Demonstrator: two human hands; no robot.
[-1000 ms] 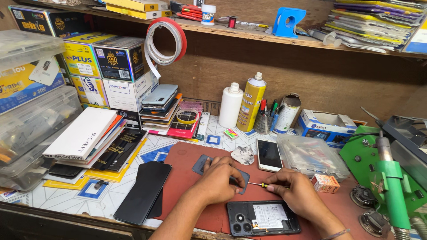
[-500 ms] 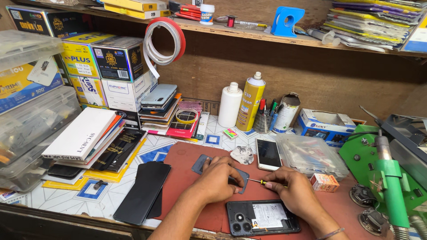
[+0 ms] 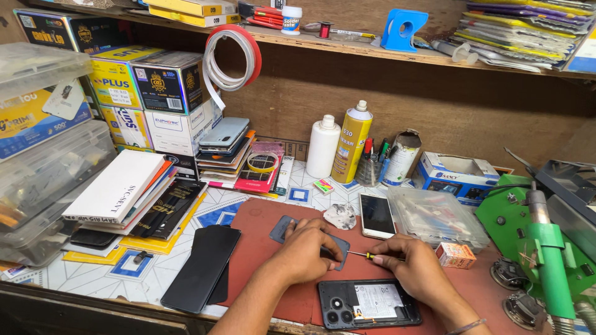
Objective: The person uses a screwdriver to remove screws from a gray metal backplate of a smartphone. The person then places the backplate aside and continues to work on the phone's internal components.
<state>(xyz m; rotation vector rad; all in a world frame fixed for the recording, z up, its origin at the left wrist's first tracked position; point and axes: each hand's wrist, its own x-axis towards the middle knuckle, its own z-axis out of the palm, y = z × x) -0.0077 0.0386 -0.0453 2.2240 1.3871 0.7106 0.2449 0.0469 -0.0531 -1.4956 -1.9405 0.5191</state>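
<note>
I pin a thin grey plate (image 3: 310,239), flat with rounded corners, under my left hand (image 3: 305,251) near the middle of the red rubber mat (image 3: 261,217); my fingers are curled and pressed down on its right part. My right hand (image 3: 413,268) pinches a slim screwdriver (image 3: 360,254) by its yellow-and-black handle, the metal shaft lying level and its tip reaching the plate's right edge. On the mat's near edge, just below both hands, lies an opened dark phone (image 3: 369,304), back up, with a pale label. Towards the mat's far edge rest a crumpled grey rag (image 3: 340,216) and a white phone (image 3: 377,215) with a glossy black screen. Off the mat's left edge lie two matte black panels (image 3: 205,267) on the patterned tabletop.
</note>
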